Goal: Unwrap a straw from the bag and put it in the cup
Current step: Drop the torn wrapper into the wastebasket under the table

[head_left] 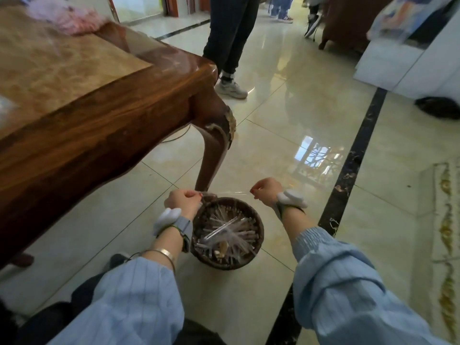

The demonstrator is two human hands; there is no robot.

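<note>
Head view: both hands low over the floor, held above a round dark bin [258,235] sitting on the tiles at 6 o'clock of the frame. Left hand [183,201] pinches one end of a clear straw wrapper [229,194], right hand [266,191] pinches the other end; both grips pressed together, film stretched taut between them, just over the bin's far rim. Step in hand: the unwrap, pulling the film apart. Can't tell if the straw is still inside the film, too thin and glary. Bin is full of clear strips and tubes, likely discarded wrappers, can't separate them. Desk [82,95] at 10 o'clock, its carved leg [214,155] just beyond the left hand. No cup or straw bag identifiable here; a blurred pink bundle [64,14] lies on the desk at 11 o'clock. Next move, my guess: drop the wrapper into the bin, keep hold of the bare straw, turn back to the desk for the cup. Bystander's legs [229,46] at 12 o'clock.
</note>
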